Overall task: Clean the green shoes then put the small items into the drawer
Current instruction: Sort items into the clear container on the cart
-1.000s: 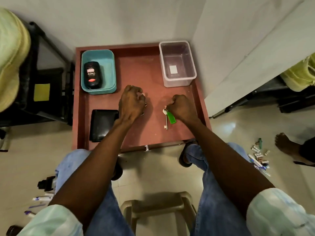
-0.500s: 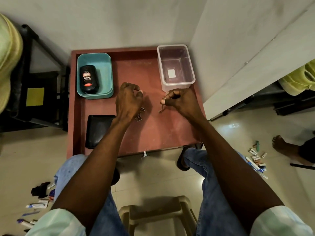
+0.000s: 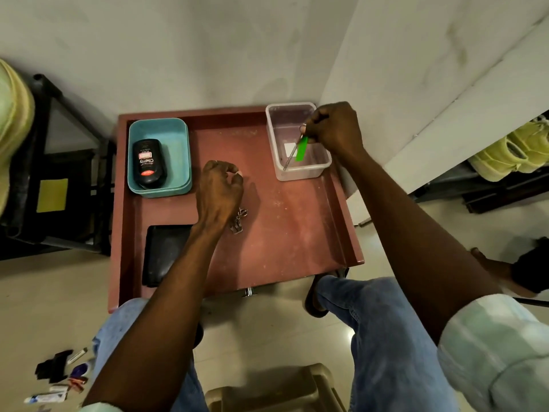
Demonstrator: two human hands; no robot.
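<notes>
Head view, right hand (image 3: 334, 129) now pinching green-tagged key (image 3: 300, 148) over clear tub (image 3: 297, 173), left hand (image 3: 219, 191) still gripping keyring (image 3: 239, 221).

One head camera looks steeply down from close above the drawer (image 3: 341, 233), which lies centred, facing the wall.

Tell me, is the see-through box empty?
Nearly empty: the clear box shows only a white label inside; the right hand dangles the green-tagged key over it.

The drawer (image 3: 297, 233) is looking like dusty matt red-brown wood. The clear box (image 3: 297, 171) is looking like see-through plastic. The key (image 3: 292, 153) is shining like metal, its green tag (image 3: 301, 150) like smooth plastic.
</notes>
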